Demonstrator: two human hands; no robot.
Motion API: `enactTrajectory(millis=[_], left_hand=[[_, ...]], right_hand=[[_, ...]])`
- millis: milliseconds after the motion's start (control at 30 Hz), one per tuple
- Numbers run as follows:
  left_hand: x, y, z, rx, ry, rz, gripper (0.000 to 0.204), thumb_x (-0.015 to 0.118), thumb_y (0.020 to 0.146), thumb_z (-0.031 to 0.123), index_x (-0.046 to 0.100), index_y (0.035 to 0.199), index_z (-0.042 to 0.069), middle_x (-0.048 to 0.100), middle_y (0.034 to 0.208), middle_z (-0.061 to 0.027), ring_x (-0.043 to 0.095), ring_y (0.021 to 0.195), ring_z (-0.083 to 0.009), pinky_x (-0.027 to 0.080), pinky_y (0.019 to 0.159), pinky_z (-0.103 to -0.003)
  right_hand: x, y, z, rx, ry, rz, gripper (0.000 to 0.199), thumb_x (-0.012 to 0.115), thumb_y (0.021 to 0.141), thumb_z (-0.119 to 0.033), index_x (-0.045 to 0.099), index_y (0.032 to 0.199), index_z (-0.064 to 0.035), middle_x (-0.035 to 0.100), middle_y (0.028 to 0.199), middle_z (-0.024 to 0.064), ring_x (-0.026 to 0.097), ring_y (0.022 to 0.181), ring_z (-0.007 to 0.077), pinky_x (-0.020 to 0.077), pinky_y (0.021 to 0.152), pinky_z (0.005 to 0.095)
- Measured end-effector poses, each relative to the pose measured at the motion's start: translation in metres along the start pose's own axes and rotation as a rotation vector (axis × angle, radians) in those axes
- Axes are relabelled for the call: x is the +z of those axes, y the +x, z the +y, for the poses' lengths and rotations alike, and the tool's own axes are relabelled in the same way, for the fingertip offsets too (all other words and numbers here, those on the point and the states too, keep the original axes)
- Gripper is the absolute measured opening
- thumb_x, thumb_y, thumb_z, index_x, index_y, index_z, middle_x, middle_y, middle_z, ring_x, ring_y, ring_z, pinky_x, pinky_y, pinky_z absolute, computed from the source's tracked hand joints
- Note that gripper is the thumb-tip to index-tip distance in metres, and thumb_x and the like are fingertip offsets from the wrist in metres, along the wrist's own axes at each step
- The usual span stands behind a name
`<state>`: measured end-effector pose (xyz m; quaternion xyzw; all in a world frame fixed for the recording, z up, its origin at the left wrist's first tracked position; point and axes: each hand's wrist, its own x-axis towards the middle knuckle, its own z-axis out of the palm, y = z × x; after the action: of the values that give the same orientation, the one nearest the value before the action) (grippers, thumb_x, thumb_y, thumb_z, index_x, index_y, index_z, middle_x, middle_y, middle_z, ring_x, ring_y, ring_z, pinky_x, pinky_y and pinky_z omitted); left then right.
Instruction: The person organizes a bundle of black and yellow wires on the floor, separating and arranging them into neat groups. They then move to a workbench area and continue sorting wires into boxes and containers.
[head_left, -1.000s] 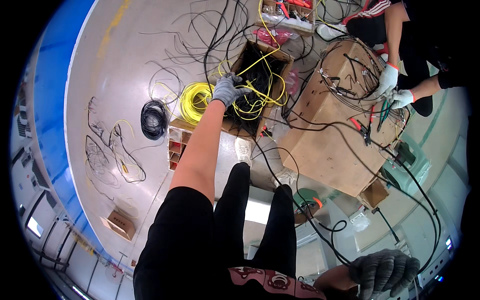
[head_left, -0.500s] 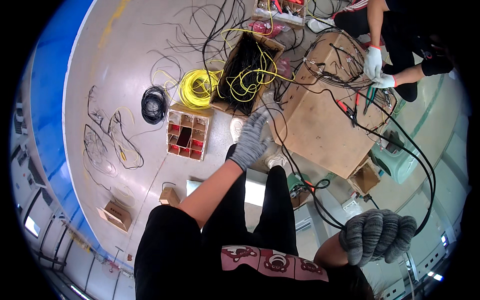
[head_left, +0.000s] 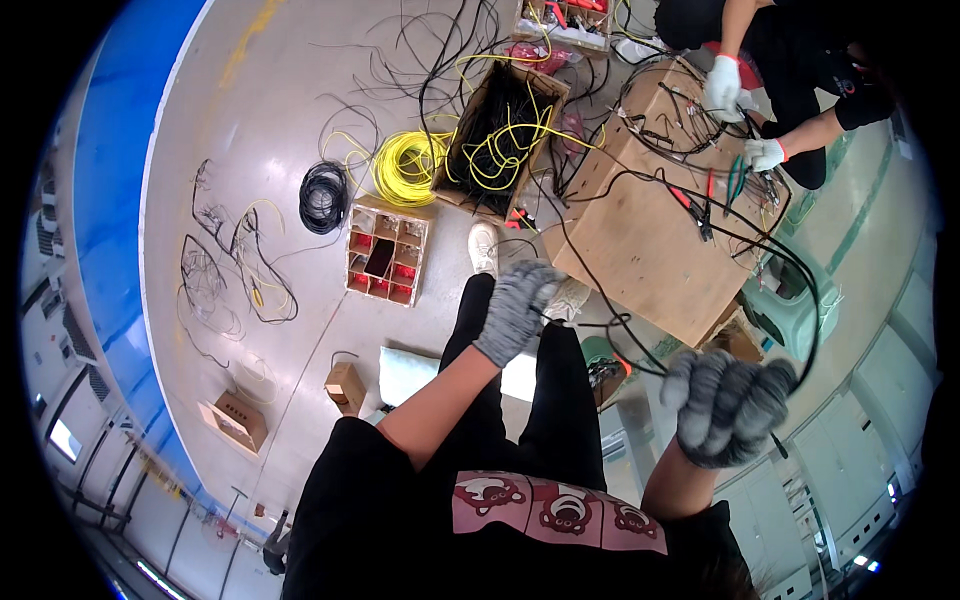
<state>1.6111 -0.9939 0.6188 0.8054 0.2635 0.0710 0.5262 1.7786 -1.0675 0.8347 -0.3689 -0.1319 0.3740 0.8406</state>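
Black wire coil (head_left: 323, 196), yellow wire coil (head_left: 404, 166) flat on smooth grey floor (head_left: 250, 120). Wooden divided tray (head_left: 387, 252) beside. My left grip (head_left: 515, 310), grey knit glove, fingers closed on thin black cable (head_left: 640, 180). Cable loops over plywood crate (head_left: 655, 235), curves down into my right grip (head_left: 728, 405), curled shut around it.

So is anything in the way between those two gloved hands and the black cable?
Nothing visible. The left hand and right hand both already grip the black cable, which loops up from the right hand to the wooden box.
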Motion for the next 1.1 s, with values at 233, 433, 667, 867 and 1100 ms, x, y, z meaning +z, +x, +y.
enactTrajectory(millis=[233,433,667,867,1100], left_hand=[[-0.028,-0.018,-0.004,-0.179,-0.133,0.080,0.019,0.049,0.091,0.014,0.060,0.101,0.003,0.059,0.098,-0.0118,0.056,0.095,-0.0255,0.043,0.087,-0.032],[-0.038,-0.021,0.020,-0.169,-0.132,0.066,0.018,0.055,0.086,0.009,0.060,0.101,0.002,0.060,0.093,-0.0129,0.060,0.088,-0.0270,0.047,0.079,-0.032],[-0.052,-0.012,0.051,0.058,0.173,0.009,0.018,0.059,0.075,0.005,0.060,0.093,0.006,0.061,0.085,-0.0130,0.061,0.074,-0.0312,0.051,0.064,-0.037],[-0.044,0.007,0.071,0.090,0.253,-0.053,0.018,0.060,0.071,0.013,0.058,0.088,0.007,0.056,0.084,-0.0111,0.057,0.071,-0.0288,0.048,0.062,-0.038],[-0.039,0.013,0.037,0.169,0.293,-0.141,0.027,0.059,0.072,0.014,0.059,0.097,0.004,0.057,0.099,-0.0158,0.057,0.089,-0.0304,0.048,0.075,-0.039]], right_hand=[[-0.023,-0.007,0.019,0.151,-0.109,0.042,0.027,0.047,0.094,-0.033,0.047,0.076,-0.0119,0.045,0.051,0.0021,0.044,0.052,0.0179,0.0429,0.070,0.0416],[-0.026,-0.010,0.020,0.251,-0.153,0.039,0.031,0.051,0.090,-0.039,0.056,0.083,-0.0086,0.055,0.057,0.0060,0.056,0.060,0.0237,0.0462,0.077,0.0449],[-0.044,-0.017,0.036,0.602,-0.791,0.066,0.024,0.054,0.088,-0.020,0.058,0.095,0.0024,0.060,0.080,0.0090,0.057,0.074,0.0181,0.0458,0.075,0.0277],[-0.089,-0.048,0.092,0.836,-0.739,0.030,0.024,0.054,0.090,-0.021,0.057,0.103,-0.0013,0.058,0.086,0.0056,0.055,0.084,0.0158,0.0442,0.078,0.0264],[-0.086,-0.054,0.095,1.181,-0.540,0.002,0.025,0.055,0.088,-0.027,0.054,0.094,-0.0027,0.055,0.074,0.0027,0.053,0.060,0.0096,0.0422,0.055,0.0197]])
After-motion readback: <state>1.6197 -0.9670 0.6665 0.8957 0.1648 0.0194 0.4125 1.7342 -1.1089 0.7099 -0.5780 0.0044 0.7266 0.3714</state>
